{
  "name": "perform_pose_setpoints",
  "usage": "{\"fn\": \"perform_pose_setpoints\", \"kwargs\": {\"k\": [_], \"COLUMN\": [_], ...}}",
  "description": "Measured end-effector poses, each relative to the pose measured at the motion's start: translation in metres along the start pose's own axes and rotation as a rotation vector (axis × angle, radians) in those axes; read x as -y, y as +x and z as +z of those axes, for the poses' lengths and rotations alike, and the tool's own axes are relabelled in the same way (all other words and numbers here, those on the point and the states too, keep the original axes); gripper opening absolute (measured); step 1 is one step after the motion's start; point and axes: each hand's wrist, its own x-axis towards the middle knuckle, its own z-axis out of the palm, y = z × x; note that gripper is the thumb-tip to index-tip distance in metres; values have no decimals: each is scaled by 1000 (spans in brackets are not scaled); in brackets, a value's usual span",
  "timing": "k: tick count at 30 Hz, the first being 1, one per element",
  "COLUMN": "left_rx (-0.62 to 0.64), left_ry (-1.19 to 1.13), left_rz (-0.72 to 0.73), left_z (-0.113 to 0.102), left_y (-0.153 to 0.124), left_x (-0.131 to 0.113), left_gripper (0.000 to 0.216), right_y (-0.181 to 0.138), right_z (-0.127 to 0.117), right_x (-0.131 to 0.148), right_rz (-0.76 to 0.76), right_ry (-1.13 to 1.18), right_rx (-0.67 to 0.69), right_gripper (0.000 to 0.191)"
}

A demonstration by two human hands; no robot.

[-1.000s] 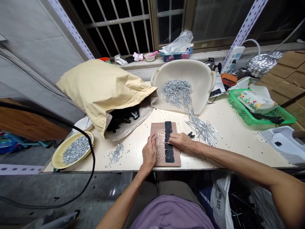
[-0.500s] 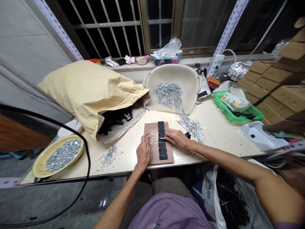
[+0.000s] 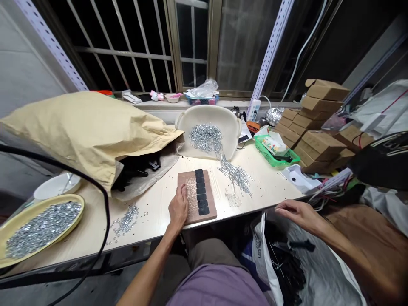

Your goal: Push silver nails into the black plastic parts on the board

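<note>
- Clock places are taken from the wooden board [image 3: 211, 199], with twelve toward the window; it lies flat at the near edge of the table [image 3: 153, 225], a brown rectangle with a rough, pale-speckled patch on its left half.
- A column of black rounded-square pads [image 3: 201, 191] runs down the board from twelve to six, matte and set close together.
- The left hand [image 3: 178, 208], at nine o'clock, is closed on the board's left edge, fingers bent inward over the speckled patch.
- The right hand [image 3: 298, 214], at three o'clock and well apart from the left, hangs past the table's edge, fingers slack and half uncurled.
- Just below it shows a blurred black piece [image 3: 302, 245]; whether the two touch I cannot tell.
- Toward four o'clock gapes a white woven-looking sack [image 3: 265, 259], crumpled, holding black parts [image 3: 291, 274] and thin metal rods.
- At two o'clock, near the board, slim shiny metal pins [image 3: 236, 175] lie fanned in a loose heap.
- At twelve stands a smooth, milky basin [image 3: 228, 123] with looped handles and more pins inside.
- At ten slumps a creased tan paper sack [image 3: 83, 131], black pieces in its mouth.
- Small glinting metal bits [image 3: 126, 219] scatter between eight and nine; beyond them, an oval yellow dish [image 3: 81, 204] is heaped with more.
- Farther toward two sits a perforated green plastic basket [image 3: 270, 159], beside stacked cardboard boxes [image 3: 318, 144].
</note>
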Motion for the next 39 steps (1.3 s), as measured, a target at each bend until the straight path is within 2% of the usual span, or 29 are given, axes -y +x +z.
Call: {"fn": "perform_pose_setpoints", "kwargs": {"k": [2,5,8,10,12,16,18,20,23,26,30,33,35,37,39], "left_rx": [0,-9,-48,-92,-141,-170,-156,-173,-224,-217,-199,-200,-125,9,45], "left_ry": [-6,-59,-199,-339,-460,-538,-552,-572,-601,-664,-800,-907,-1014,-1134,-1159], "left_rz": [-11,-16,3,-13,-46,-135,-194,-238,-283,-319,-364,-370,-335,-311,-319], "left_z": [0,1,0,-2,-7,-24,-35,-46,-59,-66,-66,-60,-52,-43,-38], "left_y": [-2,-5,-6,-8,-10,-17,-15,-10,1,15,39,62,77,89,96], "left_x": [0,2,6,9,14,30,40,49,60,68,72,67,61,55,50], "left_gripper": [47,43,39,36,35,37,39,41,43,46,50,48,46,48,52], "right_y": [2,33,88,132,181,273,306,325,334,337,335,317,298,281,270], "right_z": [4,29,70,101,133,190,214,236,260,264,241,219,210,206,204], "right_x": [2,30,87,136,189,280,311,330,337,322,289,273,270,269,267], "right_rz": [-11,-107,-338,-510,-609,-574,-535,-488,-435,-387,-330,-286,-209,-114,-65], "right_ry": [-2,39,29,-12,-51,-122,-131,-130,-98,-21,160,343,618,906,1019], "right_rx": [-66,-29,70,86,88,34,14,4,4,24,132,260,424,575,623], "right_gripper": [38,39,36,34,29,25,23,27,20,18,20,26,35,44,45]}}
